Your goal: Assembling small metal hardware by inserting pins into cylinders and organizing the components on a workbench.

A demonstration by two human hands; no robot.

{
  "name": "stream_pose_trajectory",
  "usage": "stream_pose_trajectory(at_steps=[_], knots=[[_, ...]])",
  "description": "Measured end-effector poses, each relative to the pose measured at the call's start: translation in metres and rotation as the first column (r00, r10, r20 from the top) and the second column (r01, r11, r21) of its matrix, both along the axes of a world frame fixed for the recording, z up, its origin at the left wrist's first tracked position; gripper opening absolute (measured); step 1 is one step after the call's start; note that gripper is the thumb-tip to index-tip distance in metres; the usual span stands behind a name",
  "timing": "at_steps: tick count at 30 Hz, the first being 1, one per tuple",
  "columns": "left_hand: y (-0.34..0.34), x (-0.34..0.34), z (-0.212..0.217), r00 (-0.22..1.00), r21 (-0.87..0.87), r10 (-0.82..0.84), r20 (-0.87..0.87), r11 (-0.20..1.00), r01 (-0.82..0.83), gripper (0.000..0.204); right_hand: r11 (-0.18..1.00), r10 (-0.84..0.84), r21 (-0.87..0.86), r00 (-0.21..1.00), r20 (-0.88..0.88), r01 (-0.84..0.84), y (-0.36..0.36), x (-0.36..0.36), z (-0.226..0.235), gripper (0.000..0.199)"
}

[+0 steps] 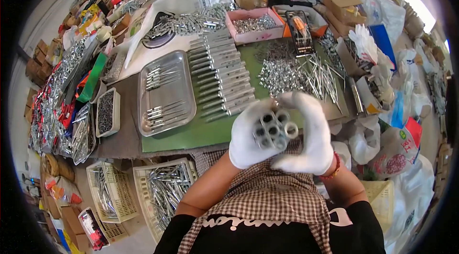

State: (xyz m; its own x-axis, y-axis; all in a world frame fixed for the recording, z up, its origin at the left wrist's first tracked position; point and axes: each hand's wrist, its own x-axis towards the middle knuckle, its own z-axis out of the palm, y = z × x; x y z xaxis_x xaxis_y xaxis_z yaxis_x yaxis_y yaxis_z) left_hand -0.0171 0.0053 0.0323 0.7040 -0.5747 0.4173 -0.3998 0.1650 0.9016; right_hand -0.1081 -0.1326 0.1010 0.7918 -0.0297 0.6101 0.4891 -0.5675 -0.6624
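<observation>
In front of my apron, my left hand (pixel 247 134), in a white glove, is closed round a bundle of several metal tubes (pixel 272 130), their hollow round ends facing up toward me. My right hand (pixel 311 134), also gloved, curves beside the bundle with fingers and thumb apart; a gap shows between its palm and the tubes. Whether its fingertips touch the far side is unclear. Beyond my hands, a row of grey metal tubes with thin rods (pixel 222 70) lies on the green mat (pixel 167 144). Left of it, a metal tray (pixel 167 95) carries two groups of slim metal rods.
Small metal parts (pixel 282 76) and loose thin rods (pixel 325 79) lie piled to the right. A pink box (pixel 253 38) of small parts stands behind. Crates of metal pieces (pixel 138 172) sit below the table's left side. Plastic bags (pixel 366 141) crowd the right.
</observation>
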Motion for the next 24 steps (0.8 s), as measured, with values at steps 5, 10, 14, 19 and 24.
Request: stream_pose_trajectory(at_steps=[5, 10, 14, 19, 24], knots=[[-0.001, 0.007, -0.061, 0.989, 0.022, 0.123, 0.081, 0.992, -0.125, 0.086, 1.0, 0.012, 0.005, 0.999, -0.029, -0.012, 0.014, 0.033, -0.027, 0.063], [0.0, 0.015, -0.045, 0.766, 0.067, 0.196, 0.612, 0.952, -0.297, 0.101, 0.999, -0.016, 0.043, 0.999, 0.037, 0.014, 0.014, 0.046, -0.038, 0.036], [-0.002, 0.003, -0.043, 0.834, 0.107, 0.282, 0.474, 0.922, -0.373, 0.101, 0.989, -0.065, 0.14, 0.996, 0.065, 0.056, 0.007, 0.064, -0.039, 0.024], [0.004, 0.008, -0.051, 0.96, 0.126, 0.195, 0.204, 0.967, -0.223, 0.086, 0.981, 0.054, 0.18, 0.994, 0.095, -0.07, 0.021, 0.054, -0.014, 0.023], [0.034, 0.015, -0.077, 0.911, -0.392, -0.217, -0.352, 0.918, 0.067, 0.048, 0.977, 0.198, 0.072, 0.979, 0.055, -0.202, 0.038, 0.059, 0.005, 0.052]])
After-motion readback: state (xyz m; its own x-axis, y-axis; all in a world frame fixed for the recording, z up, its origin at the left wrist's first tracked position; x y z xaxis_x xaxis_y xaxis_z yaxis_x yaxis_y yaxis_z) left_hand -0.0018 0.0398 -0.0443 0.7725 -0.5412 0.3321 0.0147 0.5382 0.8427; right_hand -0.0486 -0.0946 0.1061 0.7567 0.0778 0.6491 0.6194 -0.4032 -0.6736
